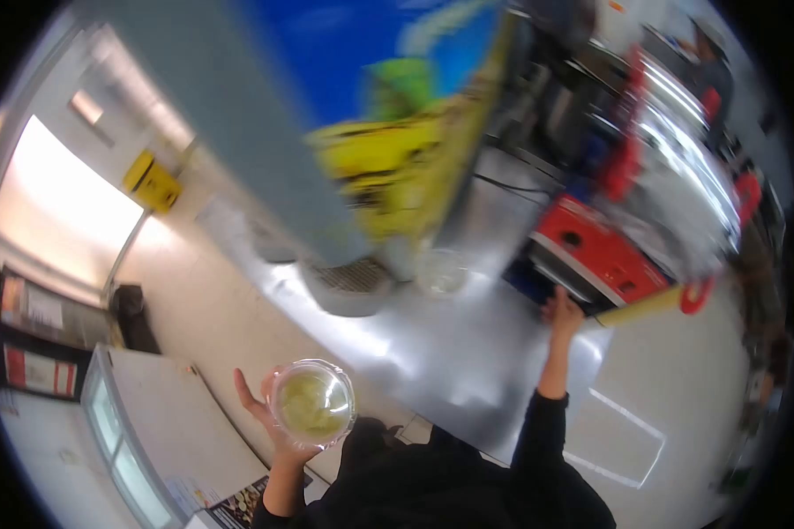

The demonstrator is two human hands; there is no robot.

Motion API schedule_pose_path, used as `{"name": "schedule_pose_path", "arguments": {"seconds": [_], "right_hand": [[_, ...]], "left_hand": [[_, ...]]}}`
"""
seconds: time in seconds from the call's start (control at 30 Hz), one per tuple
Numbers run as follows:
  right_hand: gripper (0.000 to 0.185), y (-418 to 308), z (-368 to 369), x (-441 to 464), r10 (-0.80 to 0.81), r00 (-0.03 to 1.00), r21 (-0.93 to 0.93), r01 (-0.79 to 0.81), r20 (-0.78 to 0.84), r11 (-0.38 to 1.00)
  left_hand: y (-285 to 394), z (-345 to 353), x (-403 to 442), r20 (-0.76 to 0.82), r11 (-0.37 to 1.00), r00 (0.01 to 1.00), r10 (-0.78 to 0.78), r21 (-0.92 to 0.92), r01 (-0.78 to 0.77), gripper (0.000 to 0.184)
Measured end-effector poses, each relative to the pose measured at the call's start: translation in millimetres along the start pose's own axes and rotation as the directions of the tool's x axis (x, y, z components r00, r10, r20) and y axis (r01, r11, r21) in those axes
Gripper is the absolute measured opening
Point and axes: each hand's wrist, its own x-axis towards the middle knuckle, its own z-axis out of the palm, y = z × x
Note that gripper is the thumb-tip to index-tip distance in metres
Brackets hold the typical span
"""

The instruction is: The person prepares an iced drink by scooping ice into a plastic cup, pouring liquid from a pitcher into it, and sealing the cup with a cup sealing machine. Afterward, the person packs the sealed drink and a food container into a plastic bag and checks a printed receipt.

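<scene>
Off the near edge of the steel bench (415, 361), over the floor, a clear cup (314, 404) sat in the person's left hand (279, 427). The palm and fingers were closed partway around the cup's side, while one finger stuck out free of it to the left. A shiny clear cover lay across the top, and pale green pieces or liquid showed through it; which of the two, I could not tell.

Close to the bench's right-hand edge stood a red machine (602, 251) with a dark front. The person's right hand (564, 315) was just beside that front, one finger stretched out towards it and the others loosely bent. Blur hid whether the fingertip touched the machine, and whether anything lay between the bent fingers could not be told.

Along the near edge, farther left, rose a tall grey dispenser (229, 115), its blue, green and yellow panel (379, 159) smeared by motion. At its foot, a ridged drip tray (357, 279) reached towards that edge. A second clear cup (444, 271) rested upright on the metal between dispenser and red machine, its contents too faint to make out.
</scene>
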Motion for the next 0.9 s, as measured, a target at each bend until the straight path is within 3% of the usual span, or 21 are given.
{"name": "schedule_pose_path", "arguments": {"seconds": [0.03,0.1,0.13,0.17,0.2,0.23,0.27,0.3,0.37,0.4,0.47,0.53,0.57,0.6,0.63,0.73,0.77,0.8,0.83,0.87,0.9], "right_hand": [[0.041,2,-1,-9,0.035,0.999,-0.114,-0.038,-0.032,0.993],[0.055,-32,12,-70,-0.005,0.935,-0.212,0.086,0.353,0.973],[0.060,-38,41,-119,-0.011,0.812,-0.110,0.093,0.584,0.990],[0.061,-44,81,-176,-0.062,0.538,0.019,0.086,0.841,0.996],[0.066,-59,137,-244,-0.017,0.276,0.018,-0.001,0.961,1.000],[0.083,-60,194,-314,0.019,0.030,-0.010,-0.276,0.999,0.961],[0.093,-64,243,-381,0.001,-0.143,-0.084,-0.573,0.990,0.815],[0.092,-74,285,-430,0.026,-0.261,-0.229,-0.793,0.965,0.564],[0.086,-89,365,-485,-0.032,-0.381,-0.346,-0.869,0.924,0.353],[0.081,-101,401,-500,0.005,-0.355,-0.314,-0.822,0.935,0.475],[0.071,-142,471,-519,0.042,-0.261,-0.216,-0.685,0.964,0.696],[0.053,-200,535,-518,-0.176,-0.205,0.072,-0.435,0.963,0.898],[0.048,-231,568,-518,-0.339,-0.187,0.321,-0.123,0.922,0.939],[0.043,-263,602,-516,-0.483,-0.224,0.525,0.208,0.847,0.825],[0.038,-286,634,-517,-0.583,-0.312,0.652,0.500,0.750,0.571],[0.034,-326,737,-538,-0.600,-0.374,0.567,0.807,0.708,0.166],[0.033,-335,779,-536,-0.627,-0.348,0.548,0.822,0.697,0.153],[0.034,-337,820,-534,-0.647,-0.319,0.526,0.837,0.692,0.150],[0.034,-338,857,-531,-0.661,-0.282,0.500,0.851,0.695,0.163],[0.034,-343,893,-526,-0.672,-0.241,0.492,0.845,0.700,0.209],[0.034,-349,931,-523,-0.672,-0.220,0.482,0.845,0.707,0.231]], "left_hand": [[-6,-23,-1,-0.017,0.999,0.999,-0.032,0.027,0.032,0.141],[-26,-72,1,-0.043,0.997,0.998,-0.046,0.063,0.049,0.139],[-43,-96,5,-0.036,0.996,0.998,-0.043,0.072,0.046,0.138],[-54,-125,8,-0.014,0.995,0.999,-0.050,0.081,0.051,0.137],[-58,-154,24,0.104,0.965,0.994,0.035,0.254,-0.060,0.138],[-59,-180,46,0.205,0.908,0.977,0.055,0.398,-0.134,0.138],[-60,-206,68,0.304,0.826,0.950,0.074,0.515,-0.229,0.138],[-64,-231,87,0.369,0.737,0.928,0.053,0.613,-0.285,0.138],[-109,-276,114,0.224,0.866,0.947,0.232,0.397,-0.306,0.126],[-129,-299,129,0.149,0.900,0.940,0.307,0.277,-0.338,0.120],[-143,-357,169,0.130,0.872,0.954,0.270,0.387,-0.300,0.135],[-176,-408,213,0.096,0.846,0.979,0.177,0.494,-0.202,0.142],[-207,-434,228,0.065,0.828,0.994,0.091,0.550,-0.112,0.143],[-245,-459,242,0.025,0.798,1.000,0.012,0.602,-0.024,0.143],[-299,-486,249,-0.020,0.774,0.997,-0.081,0.629,0.075,0.142],[-464,-573,219,-0.147,0.666,0.956,-0.255,0.690,0.284,0.131],[-506,-605,195,-0.166,0.501,0.925,-0.343,0.800,0.329,0.138],[-518,-630,178,-0.305,0.531,0.840,-0.448,0.666,0.524,0.125],[-523,-650,163,-0.382,0.486,0.723,-0.575,0.551,0.678,0.132],[-579,-675,111,-0.469,0.233,0.655,-0.592,0.679,0.697,0.141],[-552,-689,122,-0.477,0.295,0.524,-0.706,0.473,0.830,0.139]]}}
